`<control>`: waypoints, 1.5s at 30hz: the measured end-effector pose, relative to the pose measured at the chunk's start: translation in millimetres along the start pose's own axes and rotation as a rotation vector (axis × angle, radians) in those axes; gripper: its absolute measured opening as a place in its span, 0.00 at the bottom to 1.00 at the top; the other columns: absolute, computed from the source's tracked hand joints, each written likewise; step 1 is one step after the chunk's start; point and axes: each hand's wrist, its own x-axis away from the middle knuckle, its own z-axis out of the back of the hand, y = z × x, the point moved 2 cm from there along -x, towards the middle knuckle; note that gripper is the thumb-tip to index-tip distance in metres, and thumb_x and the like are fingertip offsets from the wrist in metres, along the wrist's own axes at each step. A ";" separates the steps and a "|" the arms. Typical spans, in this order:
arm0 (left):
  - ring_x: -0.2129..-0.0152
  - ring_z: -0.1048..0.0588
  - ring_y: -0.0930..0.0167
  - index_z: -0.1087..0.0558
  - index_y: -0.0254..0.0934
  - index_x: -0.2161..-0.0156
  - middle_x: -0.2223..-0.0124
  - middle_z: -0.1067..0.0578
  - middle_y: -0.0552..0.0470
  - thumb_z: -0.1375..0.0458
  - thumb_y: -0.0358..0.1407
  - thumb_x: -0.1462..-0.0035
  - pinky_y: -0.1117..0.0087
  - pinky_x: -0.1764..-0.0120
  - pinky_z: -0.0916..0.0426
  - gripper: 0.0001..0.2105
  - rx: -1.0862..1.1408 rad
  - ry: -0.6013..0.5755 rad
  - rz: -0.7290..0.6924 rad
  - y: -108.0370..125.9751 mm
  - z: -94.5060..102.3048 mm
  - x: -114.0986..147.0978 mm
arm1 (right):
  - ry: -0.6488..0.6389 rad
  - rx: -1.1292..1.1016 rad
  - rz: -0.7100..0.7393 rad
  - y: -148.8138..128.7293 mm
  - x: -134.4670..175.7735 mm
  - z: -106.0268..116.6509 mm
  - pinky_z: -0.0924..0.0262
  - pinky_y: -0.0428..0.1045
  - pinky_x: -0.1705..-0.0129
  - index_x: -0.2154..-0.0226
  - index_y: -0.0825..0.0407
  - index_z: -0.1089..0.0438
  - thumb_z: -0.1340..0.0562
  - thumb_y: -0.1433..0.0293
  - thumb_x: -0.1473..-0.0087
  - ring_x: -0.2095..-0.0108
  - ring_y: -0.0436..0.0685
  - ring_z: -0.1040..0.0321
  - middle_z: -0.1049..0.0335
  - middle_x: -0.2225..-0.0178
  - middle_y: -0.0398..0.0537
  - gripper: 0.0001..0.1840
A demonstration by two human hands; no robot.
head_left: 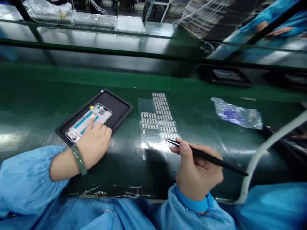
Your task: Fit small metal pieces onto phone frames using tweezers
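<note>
My left hand (96, 140) lies over a phone frame (102, 118) with blue strips. Its index finger is stretched out and touches the frame, and the other fingers curl loosely with nothing gripped. The frame rests in a black tray (121, 110) set at an angle. Black tweezers (208, 156) are pinched in my right hand (198, 169), their tips pointing left over a clear sheet of small pale rectangular parts (165, 116). I cannot tell whether the tips touch a part. A second clear sheet (148, 105) with fewer parts lies alongside on the left.
A clear plastic bag with purple contents (236, 115) lies on the green bench (35, 105). A pale curved tube (261, 153) rises at right. Farther back are another black tray (224, 76), dark rails, and a co-worker's blue sleeve (271, 16).
</note>
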 end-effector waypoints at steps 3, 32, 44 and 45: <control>0.62 0.27 0.54 0.31 0.37 0.67 0.67 0.26 0.43 0.50 0.31 0.43 0.37 0.47 0.45 0.06 -0.014 0.113 0.128 -53.4 -9.8 -25.2 | 0.033 0.032 -0.055 16.6 -2.0 15.6 0.29 0.49 0.72 0.66 0.53 0.30 0.30 0.68 0.53 0.77 0.52 0.25 0.22 0.69 0.44 0.12; 0.39 0.38 0.55 0.31 0.45 0.43 0.38 0.35 0.41 0.44 0.41 0.37 0.40 0.40 0.50 0.17 0.277 0.004 -0.576 17.7 -42.5 -56.4 | -0.362 0.031 -0.470 27.6 -21.5 -40.6 0.26 0.49 0.75 0.69 0.53 0.33 0.30 0.55 0.58 0.77 0.55 0.25 0.26 0.76 0.42 0.21; 0.40 0.38 0.53 0.29 0.44 0.45 0.39 0.34 0.41 0.47 0.47 0.36 0.38 0.40 0.51 0.18 0.345 0.054 -0.563 21.1 -51.9 -58.1 | -0.422 0.156 -0.511 42.0 -22.1 -50.7 0.27 0.48 0.75 0.68 0.52 0.33 0.31 0.53 0.58 0.78 0.55 0.25 0.27 0.77 0.43 0.22; 0.40 0.38 0.53 0.29 0.44 0.45 0.39 0.34 0.41 0.47 0.47 0.36 0.38 0.41 0.51 0.18 0.348 0.056 -0.564 21.1 -51.7 -58.0 | -0.417 0.153 -0.514 42.2 -22.2 -50.8 0.27 0.48 0.76 0.68 0.52 0.33 0.31 0.53 0.58 0.78 0.54 0.25 0.27 0.77 0.43 0.22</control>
